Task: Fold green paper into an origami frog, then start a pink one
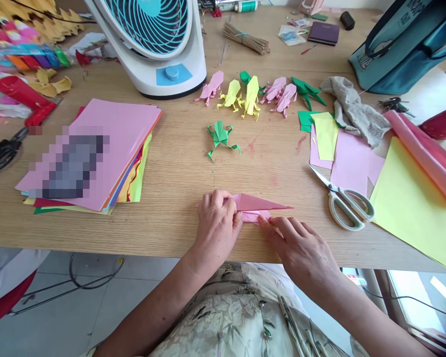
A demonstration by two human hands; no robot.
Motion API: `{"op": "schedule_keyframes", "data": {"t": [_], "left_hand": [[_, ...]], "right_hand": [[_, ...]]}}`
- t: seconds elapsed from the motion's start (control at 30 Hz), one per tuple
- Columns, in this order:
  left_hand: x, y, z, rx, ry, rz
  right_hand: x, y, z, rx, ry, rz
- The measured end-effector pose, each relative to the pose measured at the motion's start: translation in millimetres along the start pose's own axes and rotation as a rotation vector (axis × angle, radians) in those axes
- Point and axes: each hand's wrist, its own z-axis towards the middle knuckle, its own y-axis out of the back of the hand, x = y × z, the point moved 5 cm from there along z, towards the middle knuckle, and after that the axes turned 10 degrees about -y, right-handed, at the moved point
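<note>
A piece of pink origami paper (pixel 258 202), folded into a long pointed shape, lies near the table's front edge. My left hand (pixel 217 218) is closed on its left part, fingers bent and pressing it down, and covers that end. At the lower right flap my right hand (pixel 301 243) pinches the paper between thumb and fingertips. The sharp tip points right, above my right fingers. Beyond my hands a green paper frog (pixel 220 138) rests on the wood. Behind it stands a row of folded figures, among them a yellow one (pixel 251 96) and a pink one (pixel 211 88).
Colored paper sheets (pixel 122 116) are stacked at left, by black-handled scissors (pixel 5 148). A white fan (pixel 163 64) stands behind. At right are white-handled scissors (pixel 347 201), a yellow sheet (pixel 412 213), a grey cloth (pixel 353 106) and a teal bag (pixel 401 49).
</note>
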Motion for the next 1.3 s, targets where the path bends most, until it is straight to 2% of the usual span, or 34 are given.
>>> {"op": "schedule_keyframes", "data": {"t": [0.23,0.47,0.73,1.07,1.3], "left_hand": [[-3,-2.1,0,0.022,-0.001,0.079],[-2,-3.5,-2,-0.018,-0.009,0.083],[-3,-2.0,-4,-0.02,-0.01,0.073],[-4,0.0,-5,-0.034,-0.028,0.083],[-3,-0.9,-5,-0.017,-0.007,0.07]], "right_hand": [[8,-2,2,-0.018,0.034,0.033],[12,2,3,-0.062,0.105,0.013],[6,-2,-2,-0.02,0.055,0.084],[5,-9,-7,0.044,-0.025,0.054],[2,-12,-5,0.099,-0.021,0.044]]}}
